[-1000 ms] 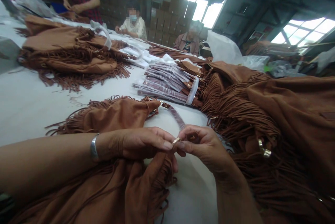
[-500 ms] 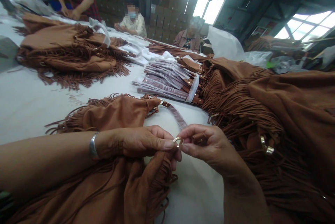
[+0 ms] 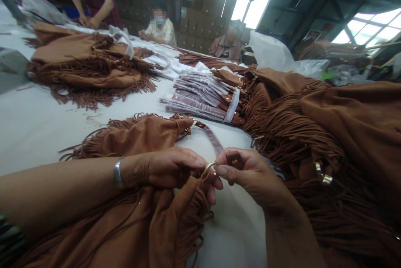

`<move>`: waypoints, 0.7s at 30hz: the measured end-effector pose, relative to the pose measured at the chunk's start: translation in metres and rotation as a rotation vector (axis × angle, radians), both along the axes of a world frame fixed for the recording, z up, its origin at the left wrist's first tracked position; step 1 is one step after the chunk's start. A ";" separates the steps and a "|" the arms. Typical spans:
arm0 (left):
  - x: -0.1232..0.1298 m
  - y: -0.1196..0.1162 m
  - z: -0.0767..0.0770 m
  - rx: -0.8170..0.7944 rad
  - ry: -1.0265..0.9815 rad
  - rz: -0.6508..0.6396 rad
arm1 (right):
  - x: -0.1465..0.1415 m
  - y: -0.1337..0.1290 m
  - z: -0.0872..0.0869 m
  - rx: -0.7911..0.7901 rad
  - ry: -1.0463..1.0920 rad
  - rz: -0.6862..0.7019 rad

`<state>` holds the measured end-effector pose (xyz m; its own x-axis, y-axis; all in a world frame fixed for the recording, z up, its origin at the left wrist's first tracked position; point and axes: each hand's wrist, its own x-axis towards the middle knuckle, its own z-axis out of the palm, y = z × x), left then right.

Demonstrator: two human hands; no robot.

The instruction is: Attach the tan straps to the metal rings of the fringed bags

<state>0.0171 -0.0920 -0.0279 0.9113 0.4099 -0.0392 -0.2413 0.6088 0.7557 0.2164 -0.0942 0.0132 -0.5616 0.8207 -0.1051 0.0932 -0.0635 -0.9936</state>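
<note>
A brown fringed suede bag (image 3: 125,226) lies in front of me, its upper corner drawn up between my hands. At that corner is a gold metal ring (image 3: 209,168). My left hand (image 3: 171,170), with a silver bangle (image 3: 118,172) on its wrist, is closed around the bag's corner below the ring. My right hand (image 3: 250,172) pinches the brown end of a strap (image 3: 213,137) against the ring. The strap is wrapped in clear film and curves back to the bag's far side. Fingers partly hide how strap and ring meet.
Film-wrapped straps (image 3: 200,94) lie bundled on the white table (image 3: 94,130) ahead. More fringed bags are piled at the right (image 3: 291,122) and far left (image 3: 84,59). Several people sit or stand beyond the table, with stacked cartons (image 3: 197,21) behind them.
My left thumb has come off the ring's front, and the left hand now grips lower on the bag corner. The right fingers have turned slightly, and more of the strap end shows.
</note>
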 end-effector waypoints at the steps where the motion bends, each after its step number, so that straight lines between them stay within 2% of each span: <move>1: 0.000 0.000 0.000 -0.028 -0.011 -0.002 | 0.000 0.001 -0.001 -0.004 -0.022 -0.012; 5: 0.003 0.001 -0.004 -0.130 -0.027 -0.020 | 0.000 0.004 -0.005 -0.035 -0.079 -0.027; 9: 0.005 0.000 -0.007 -0.206 0.034 0.050 | -0.003 0.005 -0.008 -0.053 -0.089 -0.046; 16: 0.007 -0.001 -0.005 -0.209 0.065 0.070 | -0.007 0.006 -0.009 -0.045 -0.101 -0.076; 21: 0.012 -0.001 -0.003 -0.220 0.100 0.070 | -0.006 0.007 -0.013 -0.043 -0.092 -0.039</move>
